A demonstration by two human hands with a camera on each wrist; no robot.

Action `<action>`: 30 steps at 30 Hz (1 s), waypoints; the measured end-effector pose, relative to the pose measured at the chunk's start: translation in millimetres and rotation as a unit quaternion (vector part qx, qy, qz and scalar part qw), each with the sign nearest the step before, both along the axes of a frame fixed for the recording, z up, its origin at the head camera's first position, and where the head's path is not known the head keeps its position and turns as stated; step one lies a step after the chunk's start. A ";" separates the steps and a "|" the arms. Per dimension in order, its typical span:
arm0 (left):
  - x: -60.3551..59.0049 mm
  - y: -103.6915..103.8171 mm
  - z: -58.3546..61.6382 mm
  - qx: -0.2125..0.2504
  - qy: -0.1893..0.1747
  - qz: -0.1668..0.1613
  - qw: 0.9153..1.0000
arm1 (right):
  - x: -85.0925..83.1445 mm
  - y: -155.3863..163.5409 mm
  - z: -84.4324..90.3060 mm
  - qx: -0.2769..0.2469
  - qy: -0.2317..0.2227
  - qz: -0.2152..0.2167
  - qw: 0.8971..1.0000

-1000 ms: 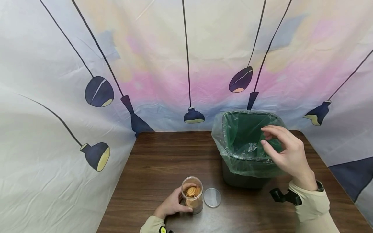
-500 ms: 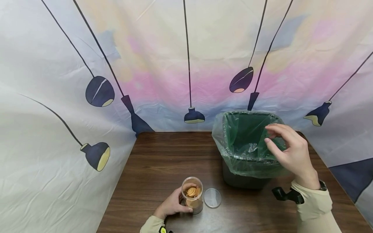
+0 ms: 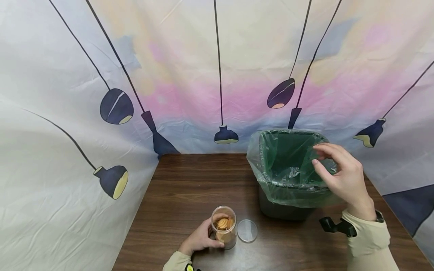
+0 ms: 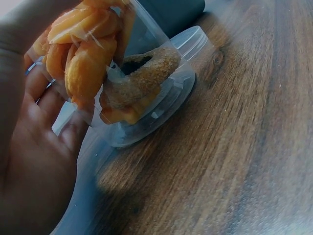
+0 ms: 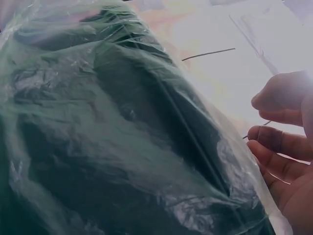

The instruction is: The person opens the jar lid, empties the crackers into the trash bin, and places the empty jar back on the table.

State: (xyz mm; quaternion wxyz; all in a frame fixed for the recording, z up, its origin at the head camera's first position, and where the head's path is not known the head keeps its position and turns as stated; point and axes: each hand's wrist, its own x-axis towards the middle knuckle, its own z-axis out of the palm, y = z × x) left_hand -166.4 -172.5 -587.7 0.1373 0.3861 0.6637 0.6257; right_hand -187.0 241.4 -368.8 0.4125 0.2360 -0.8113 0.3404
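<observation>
Low in the frame, left of centre in the head view, the left hand (image 3: 200, 238) comes in from the bottom edge, its grip wrapped round a clear jar (image 3: 224, 226) of orange-brown snacks standing upright on the dark wood bench (image 3: 190, 188). The left wrist view fills in what the head view can't: fingers (image 4: 46, 105) curled against the jar wall, the snacks (image 4: 93, 58) pressed up against the plastic, one darker crumbed ring (image 4: 142, 81) among them, the jar's base down on the wood. Just right of the jar lies its clear lid (image 3: 247, 230), flat on the bench, close beside it. Further right, the bin (image 3: 288, 169) lined with a green bag sits toward the back of the bench. The right hand (image 3: 342, 175) hangs over the bin's right rim, wrist low, fingers loosely bent and spread, grip holding nothing. The right wrist view shows the crinkled bag liner (image 5: 107, 127) up close, fingertips (image 5: 274, 142) at the right edge, clear of the plastic.
</observation>
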 end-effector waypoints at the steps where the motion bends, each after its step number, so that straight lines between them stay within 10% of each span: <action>1: 0.1 0.0 -0.1 0.000 -0.001 0.000 1.000 | 0.1 0.5 0.1 0.001 -0.001 -0.002 1.000; 30: -6.6 -2.5 -19.4 -0.012 -0.001 0.004 1.000 | -7.4 22.3 -2.5 0.012 -0.020 -0.054 0.998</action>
